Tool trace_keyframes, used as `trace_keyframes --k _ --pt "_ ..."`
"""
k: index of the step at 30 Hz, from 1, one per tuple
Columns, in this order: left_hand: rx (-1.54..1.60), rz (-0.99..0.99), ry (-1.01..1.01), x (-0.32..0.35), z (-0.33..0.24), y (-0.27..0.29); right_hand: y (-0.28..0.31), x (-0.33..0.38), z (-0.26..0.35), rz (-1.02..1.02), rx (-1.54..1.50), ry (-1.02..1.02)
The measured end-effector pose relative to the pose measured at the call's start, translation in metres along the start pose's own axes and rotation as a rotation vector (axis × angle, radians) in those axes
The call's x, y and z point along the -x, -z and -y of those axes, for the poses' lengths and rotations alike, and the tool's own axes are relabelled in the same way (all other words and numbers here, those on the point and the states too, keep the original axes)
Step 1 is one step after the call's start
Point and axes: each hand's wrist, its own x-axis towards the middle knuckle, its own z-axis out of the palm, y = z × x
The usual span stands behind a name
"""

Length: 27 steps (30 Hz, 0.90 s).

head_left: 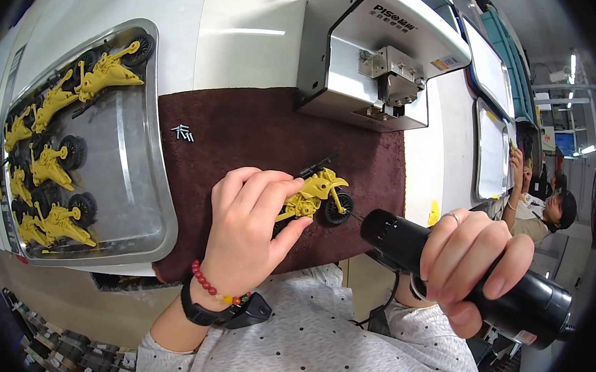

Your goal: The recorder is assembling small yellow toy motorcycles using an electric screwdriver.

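Note:
A yellow toy motorcycle (pixel 320 189) with black wheels lies on the dark maroon cloth mat (pixel 246 130). My left hand (pixel 251 210) is closed around its left part, fingers over the top and thumb along the near side, so much of that end is hidden. To the right, my right hand (pixel 472 267) is wrapped round a black electric screwdriver (pixel 401 238). The screwdriver's thin bit points left, its tip at or very close to the motorcycle's front wheel; I cannot tell whether they touch. Several small silver screws (pixel 183 133) lie on the mat beyond my left hand.
On the left, a metal tray (pixel 122 174) holds several yellow toy motorcycles (pixel 105 79). A grey metal screw-feeding machine (pixel 383 60) stands at the mat's far right. Farther right are white trays (pixel 491 154) and another person (pixel 535 209) at the bench.

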Motion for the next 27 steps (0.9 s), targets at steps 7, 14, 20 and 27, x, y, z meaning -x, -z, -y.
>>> trace_keyframes --k 7,14,20,27 --pt "-0.024 0.021 -0.02 0.0 0.002 0.0 -0.004 -0.001 -0.003 0.11 0.043 -0.053" --pt "-0.029 0.024 -0.02 0.0 0.001 -0.001 -0.01 0.003 -0.007 0.126 0.106 -0.01" --pt "-0.045 0.006 -0.026 0.002 0.002 0.0 -0.001 -0.007 -0.005 0.18 -0.076 -0.103" --pt "-0.063 0.031 -0.032 0.0 -0.004 -0.001 0.034 -0.008 0.014 0.183 -0.132 -0.049"
